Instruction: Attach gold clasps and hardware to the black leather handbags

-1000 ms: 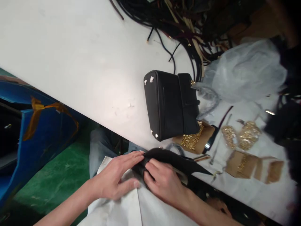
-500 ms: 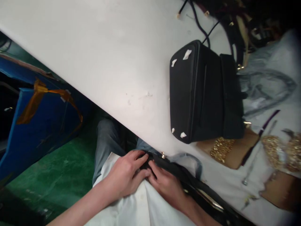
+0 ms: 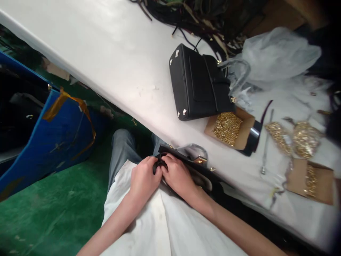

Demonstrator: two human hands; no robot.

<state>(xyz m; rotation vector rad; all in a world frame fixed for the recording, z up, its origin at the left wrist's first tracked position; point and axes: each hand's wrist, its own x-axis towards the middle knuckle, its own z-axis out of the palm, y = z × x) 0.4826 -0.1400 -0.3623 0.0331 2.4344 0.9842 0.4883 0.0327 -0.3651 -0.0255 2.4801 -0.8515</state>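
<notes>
Close to my body, at the table's near edge, both hands grip a black handbag (image 3: 183, 158) with gold fittings and a plastic-wrapped handle. My left hand (image 3: 146, 177) is closed on the bag's dark edge, its thumb and fingers bent. Beside it, almost touching, my right hand (image 3: 178, 176) pinches the same edge with curled fingers. What lies between the fingertips is mostly hidden. A second black handbag (image 3: 201, 85) lies on its side on the table, white scraps on its base corners and its wrapped handle pointing right.
On the white table (image 3: 106, 64) is a cardboard box (image 3: 245, 133) of gold metal pieces. Farther right are bagged gold pieces (image 3: 306, 138), a thin metal rod (image 3: 266, 145) and another small box (image 3: 297, 176). Dark straps (image 3: 170, 14) pile up behind. A blue bin (image 3: 64, 131) stands left.
The view has shifted, so the table items appear farther left and higher. Both hands are more curled on the bag's edge, and more of the bag's gold fittings show.
</notes>
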